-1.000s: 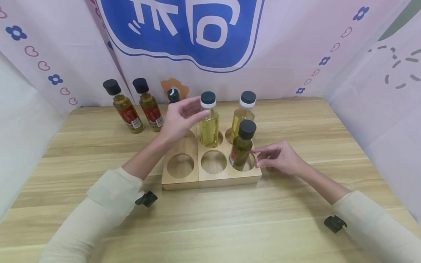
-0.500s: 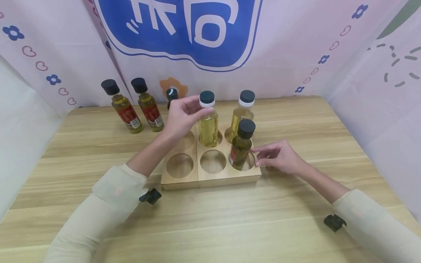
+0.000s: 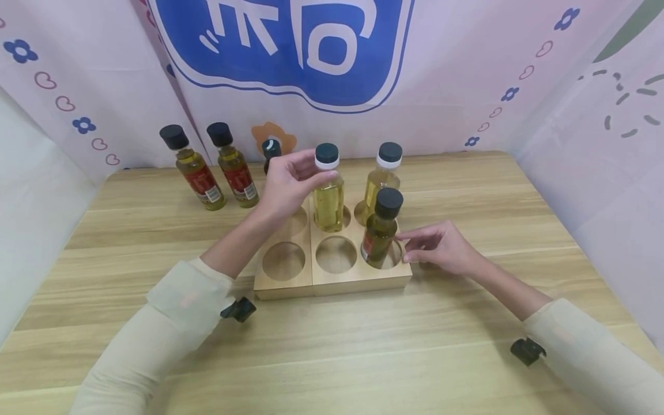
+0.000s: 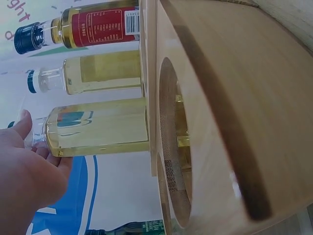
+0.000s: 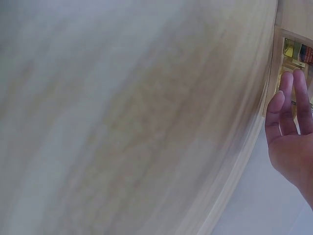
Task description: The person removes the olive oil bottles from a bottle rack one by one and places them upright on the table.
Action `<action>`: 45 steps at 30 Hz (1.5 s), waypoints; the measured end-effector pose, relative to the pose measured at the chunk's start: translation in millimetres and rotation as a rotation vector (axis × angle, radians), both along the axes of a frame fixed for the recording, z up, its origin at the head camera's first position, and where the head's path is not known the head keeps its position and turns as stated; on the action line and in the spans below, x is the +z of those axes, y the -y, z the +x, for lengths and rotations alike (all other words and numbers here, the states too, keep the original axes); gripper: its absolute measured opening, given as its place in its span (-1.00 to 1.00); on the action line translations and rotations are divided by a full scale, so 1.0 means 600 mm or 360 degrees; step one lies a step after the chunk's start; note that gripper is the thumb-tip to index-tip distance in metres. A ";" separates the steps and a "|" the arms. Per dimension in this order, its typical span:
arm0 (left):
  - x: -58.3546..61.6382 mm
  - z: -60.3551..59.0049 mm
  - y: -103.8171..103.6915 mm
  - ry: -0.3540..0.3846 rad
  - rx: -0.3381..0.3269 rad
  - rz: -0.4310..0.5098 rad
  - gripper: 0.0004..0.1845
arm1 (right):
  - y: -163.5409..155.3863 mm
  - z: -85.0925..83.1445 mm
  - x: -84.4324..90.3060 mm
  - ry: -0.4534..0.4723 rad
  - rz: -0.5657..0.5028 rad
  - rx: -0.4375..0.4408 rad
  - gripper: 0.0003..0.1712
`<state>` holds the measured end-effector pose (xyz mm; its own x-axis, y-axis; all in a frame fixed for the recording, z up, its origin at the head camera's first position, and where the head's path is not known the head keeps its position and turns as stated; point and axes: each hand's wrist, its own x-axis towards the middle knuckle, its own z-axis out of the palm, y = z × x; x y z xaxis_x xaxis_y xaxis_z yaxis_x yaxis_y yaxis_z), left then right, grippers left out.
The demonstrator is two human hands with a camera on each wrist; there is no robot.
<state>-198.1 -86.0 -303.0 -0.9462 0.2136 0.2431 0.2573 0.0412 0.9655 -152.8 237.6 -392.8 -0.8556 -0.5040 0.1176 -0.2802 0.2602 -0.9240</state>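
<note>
At the upper left of the head view, two dark oil bottles with red labels [image 3: 194,170] and [image 3: 233,167] stand on the wooden desk [image 3: 467,190] against the pink backdrop, with a third black cap [image 3: 271,148] showing just behind the left hand.

The left hand [image 3: 282,184] is raised at centre frame over the back left of the wooden bottle rack [image 3: 290,285]. Its grip is loose: fingertips and thumb reach to the neck of the pale oil bottle [image 3: 328,193], touching or nearly touching it just below the black cap. In the left wrist view the fingers [image 4: 22,125] lie at that bottle's neck [image 4: 98,127] without closing round it. The bottle stands upright in the back middle hole of the rack.

Right of it, a second pale bottle [image 3: 384,173] stands in the back right hole, and a dark bottle with a red label [image 3: 380,230] in the front right hole. The two front holes to its left hold nothing.

The right hand [image 3: 441,248] rests at the rack's right edge, fingers relaxed and extended toward the dark bottle, holding nothing; the right wrist view shows its fingers [image 5: 288,107] straight.
</note>
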 end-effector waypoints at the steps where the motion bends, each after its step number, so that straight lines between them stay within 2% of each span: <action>1: 0.000 0.000 0.000 0.0003 0.0000 0.0006 -0.55 | 0.000 0.000 0.000 -0.0002 0.0000 0.0000 -0.52; 24: 0.000 0.001 -0.004 -0.0008 0.0015 0.0060 -0.57 | -0.001 0.000 0.001 0.0037 0.0043 -0.0025 -0.52; 45: 0.006 0.001 -0.007 0.0011 0.0058 -0.0006 -0.57 | 0.000 0.001 -0.001 0.0063 0.0078 -0.0062 -0.52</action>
<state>-197.4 -81.8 -299.6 -0.9551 0.1796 0.2355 0.2486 0.0542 0.9671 -152.3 237.4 -393.1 -0.8784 -0.4743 0.0591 -0.2322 0.3154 -0.9201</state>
